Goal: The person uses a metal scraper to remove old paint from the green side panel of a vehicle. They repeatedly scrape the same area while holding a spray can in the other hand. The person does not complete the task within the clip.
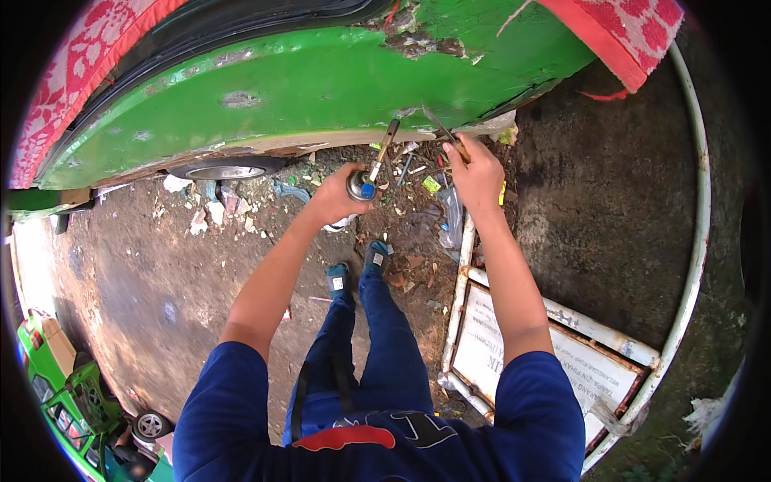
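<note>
My left hand (338,196) grips a gas torch (367,184), a metal canister with a blue knob and a brass-coloured nozzle. The nozzle points up at the lower edge of a green vehicle body panel (313,78); no flame can be made out. In my right hand (479,172) is the wooden handle of a thin metal blade (438,124), perhaps a putty knife or scraper. Its tip lies at or close to the panel, right of a scraped grey patch (406,112). Chipped paint and a larger damaged area (421,45) mark the panel higher up.
Red patterned cloths (632,36) hang over the vehicle. A wheel (226,172) sits under its lower edge. Litter and flakes (217,211) cover the ground by my feet. At right stands a rusty white pipe frame (702,181) with a sign. Another green vehicle (66,397) is at lower left, a person beside it.
</note>
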{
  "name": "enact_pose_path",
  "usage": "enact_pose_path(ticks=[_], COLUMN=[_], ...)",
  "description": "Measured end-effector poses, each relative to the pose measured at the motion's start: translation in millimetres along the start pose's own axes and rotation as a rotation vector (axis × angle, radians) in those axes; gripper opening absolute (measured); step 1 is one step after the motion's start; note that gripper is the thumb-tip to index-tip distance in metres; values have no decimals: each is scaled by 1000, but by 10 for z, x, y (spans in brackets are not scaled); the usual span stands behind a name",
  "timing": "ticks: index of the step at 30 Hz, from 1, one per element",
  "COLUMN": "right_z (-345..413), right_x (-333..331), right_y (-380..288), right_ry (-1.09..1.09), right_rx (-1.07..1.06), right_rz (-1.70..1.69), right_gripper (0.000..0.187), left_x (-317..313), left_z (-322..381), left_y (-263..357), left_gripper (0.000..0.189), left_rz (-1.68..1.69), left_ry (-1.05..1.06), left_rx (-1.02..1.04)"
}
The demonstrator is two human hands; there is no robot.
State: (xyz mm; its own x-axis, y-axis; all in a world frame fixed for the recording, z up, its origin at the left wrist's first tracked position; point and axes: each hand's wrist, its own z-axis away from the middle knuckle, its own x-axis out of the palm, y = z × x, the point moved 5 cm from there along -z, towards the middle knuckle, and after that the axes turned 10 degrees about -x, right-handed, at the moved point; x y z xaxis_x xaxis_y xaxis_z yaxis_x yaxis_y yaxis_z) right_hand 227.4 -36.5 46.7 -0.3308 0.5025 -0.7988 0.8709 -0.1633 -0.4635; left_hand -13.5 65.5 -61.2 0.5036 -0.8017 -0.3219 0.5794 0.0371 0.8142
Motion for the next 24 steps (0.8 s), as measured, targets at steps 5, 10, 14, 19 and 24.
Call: enact_pose_path(ticks=[5, 10, 14, 19, 24], right_z=[157, 216, 227, 175, 154], right_x=[38, 37, 60, 58, 68], right_y=[88, 123, 157, 153, 180], right_ry=[9, 4, -12, -49, -31], right_rx=[85, 154, 158, 214, 173], right_rz=[-84, -129, -134, -136, -144], right_gripper=[35, 36, 36, 32, 30], left_x=[48, 49, 57, 74, 99], left_z=[-65, -41, -42, -61, -65], left_y=[-66, -50, -44, -51, -43], left_gripper=[76, 80, 80, 77, 77], left_rz=[-27, -16, -21, -16, -24], left_ry=[9, 37, 37, 21, 11], left_rx=[28, 46, 36, 23, -5])
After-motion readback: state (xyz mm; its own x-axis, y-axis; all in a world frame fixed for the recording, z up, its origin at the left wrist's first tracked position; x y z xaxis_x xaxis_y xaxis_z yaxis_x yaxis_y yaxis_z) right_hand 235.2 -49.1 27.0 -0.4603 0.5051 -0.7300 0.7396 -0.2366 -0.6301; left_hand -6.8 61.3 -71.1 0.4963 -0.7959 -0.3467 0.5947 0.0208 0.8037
